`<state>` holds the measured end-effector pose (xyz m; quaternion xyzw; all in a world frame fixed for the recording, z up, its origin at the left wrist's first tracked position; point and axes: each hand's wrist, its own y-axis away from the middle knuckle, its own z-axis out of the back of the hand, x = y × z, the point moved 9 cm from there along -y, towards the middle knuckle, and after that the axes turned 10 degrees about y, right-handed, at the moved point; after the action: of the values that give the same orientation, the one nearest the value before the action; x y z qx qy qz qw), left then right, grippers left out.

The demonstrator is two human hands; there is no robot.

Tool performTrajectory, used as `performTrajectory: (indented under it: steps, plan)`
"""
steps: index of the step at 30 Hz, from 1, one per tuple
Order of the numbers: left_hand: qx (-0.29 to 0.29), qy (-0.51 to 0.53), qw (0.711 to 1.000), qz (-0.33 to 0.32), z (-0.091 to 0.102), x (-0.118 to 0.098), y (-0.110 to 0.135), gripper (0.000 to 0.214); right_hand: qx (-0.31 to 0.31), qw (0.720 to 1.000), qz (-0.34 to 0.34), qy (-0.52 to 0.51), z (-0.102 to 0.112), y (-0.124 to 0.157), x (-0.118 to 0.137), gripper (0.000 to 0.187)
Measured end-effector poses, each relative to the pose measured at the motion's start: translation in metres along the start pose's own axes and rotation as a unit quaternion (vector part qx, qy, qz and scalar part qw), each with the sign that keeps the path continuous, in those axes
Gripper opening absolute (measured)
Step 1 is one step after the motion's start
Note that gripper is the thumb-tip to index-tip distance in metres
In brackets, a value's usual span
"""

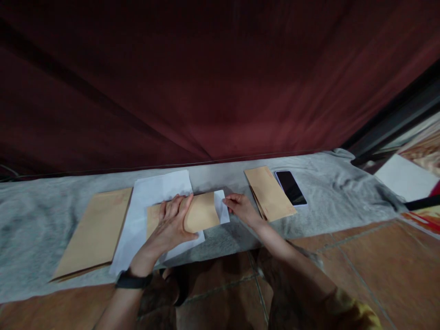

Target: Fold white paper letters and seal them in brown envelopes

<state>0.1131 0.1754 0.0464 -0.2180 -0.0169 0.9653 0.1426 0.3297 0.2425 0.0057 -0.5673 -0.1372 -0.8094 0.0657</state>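
A brown paper envelope (202,211) lies crosswise in front of me, its left part over white paper sheets (161,187). My left hand (173,222) rests flat on the envelope, fingers spread, thumb near its lower edge. From the envelope's right end sticks out a folded white paper (222,207). Thumb and fingertips of my right hand (240,207) pinch the edge of that paper. How far the paper reaches inside the envelope is hidden.
Brown envelopes (94,229) are stacked at the left. More envelopes (270,192) lie at the right, beside a dark-screened phone (291,187). All rest on a narrow grey cloth (220,247). A dark red curtain (220,91) hangs behind; below is a tiled floor (378,261).
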Motion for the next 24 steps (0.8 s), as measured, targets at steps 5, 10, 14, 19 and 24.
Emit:
performTrajectory:
  steps: [5, 10, 14, 19, 24]
  plan:
    - [0.011, -0.001, 1.000, -0.005, -0.005, -0.004, -0.003, 0.125, 0.000, 0.999, -0.009, 0.033, -0.016, 0.002, 0.000, 0.025]
    - [0.013, -0.004, 1.000, 0.001, -0.005, -0.003, -0.004, 0.124, -0.086, 0.986, 0.064, 0.124, -0.010, 0.006, 0.011, 0.013]
    - [0.012, -0.006, 1.000, -0.005, -0.004, -0.004, -0.004, 0.123, -0.101, 0.986, 0.042, 0.129, -0.012, 0.007, 0.004, 0.016]
    - [0.014, 0.001, 1.000, -0.007, -0.003, -0.006, -0.005, 0.122, -0.078, 0.992, -0.007, 0.098, -0.018, 0.006, -0.006, 0.015]
    - [0.008, 0.008, 1.000, -0.014, -0.002, -0.009, -0.006, 0.120, -0.089, 0.993, -0.011, 0.079, -0.017, 0.008, -0.003, 0.006]
